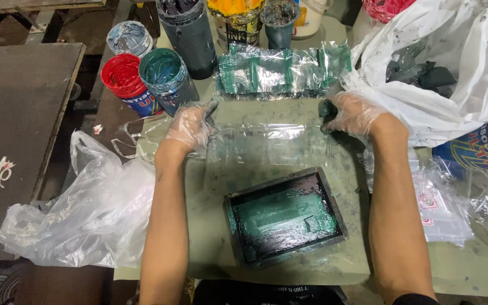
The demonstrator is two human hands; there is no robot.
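Both hands wear thin clear gloves. My left hand presses down the left end of a clear plastic sheet lying flat on the green worktable. My right hand holds the sheet's right end, fingers curled with something dark at the fingertips. Just in front of the sheet lies a small dark printing frame smeared with green ink. Behind the sheet lies a pile of clear bags printed with green.
Ink tubs stand at the back: red, teal, a dark tall can, yellow. A crumpled clear bag lies left. A big white bag with dark rags is on the right, with printed clear bags below it.
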